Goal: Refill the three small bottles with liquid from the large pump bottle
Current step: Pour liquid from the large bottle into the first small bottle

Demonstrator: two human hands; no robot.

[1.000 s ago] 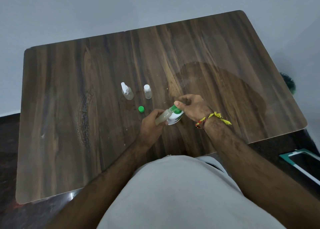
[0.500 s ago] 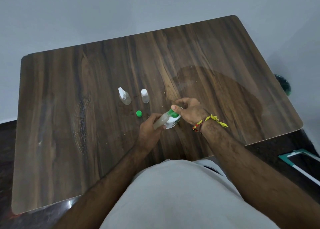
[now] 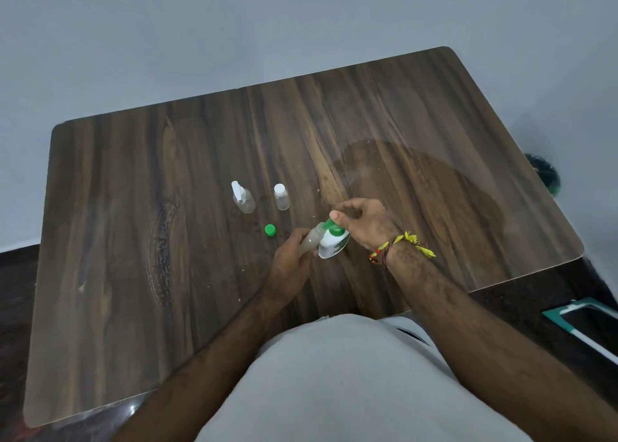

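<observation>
My left hand [image 3: 290, 263] grips a small clear bottle [image 3: 310, 241], tilted with its open mouth up against the green spout of the large pump bottle [image 3: 332, 245]. That white pump bottle stands on the table, and my right hand [image 3: 363, 222] rests on top of it with the thumb on the green pump head. A loose green cap [image 3: 270, 230] lies just left of my left hand. Farther back stand a small clear spray bottle [image 3: 243, 198] and a small clear bottle with a white cap [image 3: 281, 196].
The dark wooden table [image 3: 133, 241] fills most of the view, with a pale wall behind it. A dark green object [image 3: 543, 174] sits beyond the table's right edge. On the floor at the lower right lies a teal-framed object [image 3: 582, 321].
The hands and both bottles keep the same pose. Only the view has shifted, so the table sits lower in the frame.
</observation>
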